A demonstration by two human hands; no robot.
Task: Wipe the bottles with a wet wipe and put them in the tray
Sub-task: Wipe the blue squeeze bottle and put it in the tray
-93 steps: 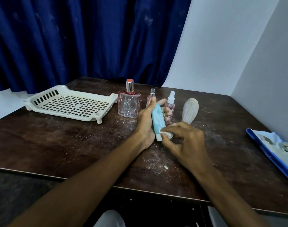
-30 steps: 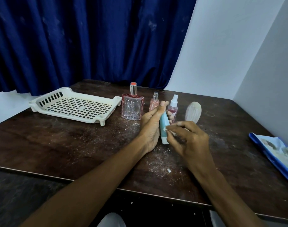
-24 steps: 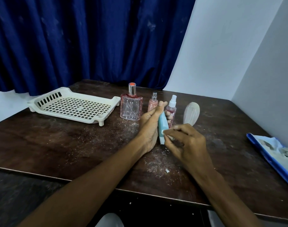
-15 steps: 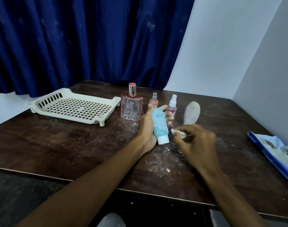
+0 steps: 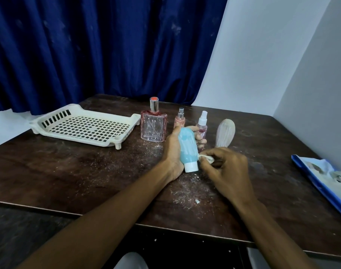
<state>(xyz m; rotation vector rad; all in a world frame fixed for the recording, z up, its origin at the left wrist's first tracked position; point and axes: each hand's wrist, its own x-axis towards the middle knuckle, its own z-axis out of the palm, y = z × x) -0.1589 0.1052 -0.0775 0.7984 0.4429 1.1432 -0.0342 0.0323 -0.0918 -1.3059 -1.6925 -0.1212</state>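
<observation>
My left hand (image 5: pixel 172 152) grips a light blue bottle (image 5: pixel 187 147) with a white cap, cap end toward me, above the table's middle. My right hand (image 5: pixel 224 171) pinches a small crumpled white wet wipe (image 5: pixel 206 157) right beside the bottle's lower side. Behind stand a square pink perfume bottle (image 5: pixel 153 126), a small pink spray bottle (image 5: pixel 179 119) and a clear pink spray bottle (image 5: pixel 202 126). A dusty white oval bottle (image 5: pixel 225 135) stands to their right. The cream slotted tray (image 5: pixel 84 125) sits at the far left and holds nothing.
The dark wooden table (image 5: pixel 68 167) is strewn with white dust and crumbs, thickest in front of my hands. A blue wipe packet (image 5: pixel 324 179) lies at the right edge. A blue curtain hangs behind, with white walls to the right.
My left hand has turned the blue bottle from edge-on to its broad face. My right hand with the wipe has come off the bottle's face down to its lower right side.
</observation>
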